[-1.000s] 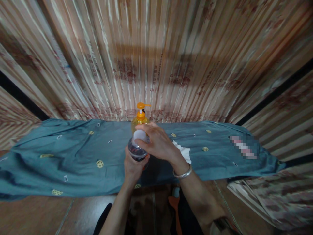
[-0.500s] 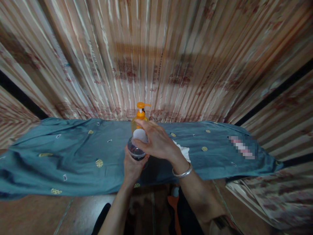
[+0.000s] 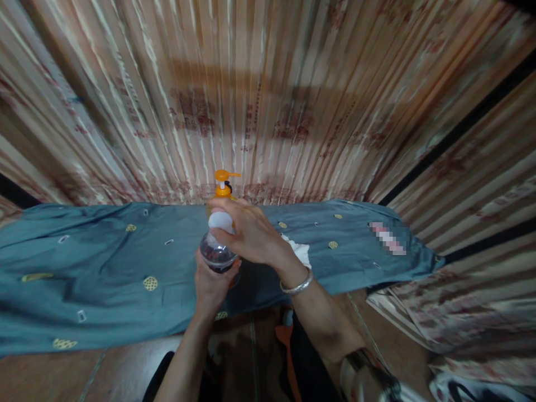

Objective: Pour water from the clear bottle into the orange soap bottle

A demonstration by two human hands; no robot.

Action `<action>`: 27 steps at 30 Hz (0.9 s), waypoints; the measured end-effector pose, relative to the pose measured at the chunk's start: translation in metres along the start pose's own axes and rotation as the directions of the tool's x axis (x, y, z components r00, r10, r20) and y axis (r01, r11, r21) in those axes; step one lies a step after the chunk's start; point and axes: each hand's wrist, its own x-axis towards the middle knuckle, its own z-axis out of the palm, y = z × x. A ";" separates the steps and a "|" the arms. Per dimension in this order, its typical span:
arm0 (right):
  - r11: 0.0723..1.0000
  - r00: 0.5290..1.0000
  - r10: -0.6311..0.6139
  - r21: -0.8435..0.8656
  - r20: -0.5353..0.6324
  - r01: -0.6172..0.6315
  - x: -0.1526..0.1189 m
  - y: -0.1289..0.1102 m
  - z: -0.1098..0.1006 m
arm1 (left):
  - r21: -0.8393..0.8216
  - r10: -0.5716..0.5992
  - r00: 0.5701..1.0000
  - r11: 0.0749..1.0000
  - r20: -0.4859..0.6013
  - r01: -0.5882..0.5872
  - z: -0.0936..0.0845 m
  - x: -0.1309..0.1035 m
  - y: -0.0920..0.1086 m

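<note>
Left hand [image 3: 211,282] curls round a clear bottle [image 3: 216,255], just left of and below the frame's middle; thumb and fingers of the right hand [image 3: 256,233] pinch its white cap [image 3: 220,222]. That cap is seated on top; whether it is tight or loose, I cannot tell. The bottle looks roughly upright, long axis running up the frame, capped end towards the upper edge, near an orange pump [image 3: 223,191]. Crumpled white paper [image 3: 300,252] lies to the right.
</note>
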 end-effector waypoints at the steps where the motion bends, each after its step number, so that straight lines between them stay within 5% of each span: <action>1: 0.999 0.999 0.003 0.034 -0.040 -0.002 0.000 0.002 0.000 | 0.005 -0.002 1.000 1.000 -0.004 0.002 0.000 0.000 0.001; 7: 0.899 0.948 0.208 0.429 -0.241 -0.088 -0.014 0.031 0.008 | 0.014 0.005 1.000 1.000 -0.009 -0.004 0.001 0.001 0.001; 18: 0.487 0.749 0.648 0.829 -0.134 -0.273 -0.075 0.092 0.054 | -0.020 0.002 1.000 1.000 -0.007 -0.002 0.003 0.001 -0.005; 25: 0.623 0.735 0.663 0.650 -0.142 -0.435 -0.122 0.112 0.081 | -0.043 0.010 1.000 0.999 0.008 -0.010 0.002 0.000 -0.012; 27: 0.727 0.715 0.662 0.425 -0.227 -0.539 -0.143 0.119 0.072 | -0.053 0.022 1.000 0.998 0.021 -0.021 0.001 0.000 -0.015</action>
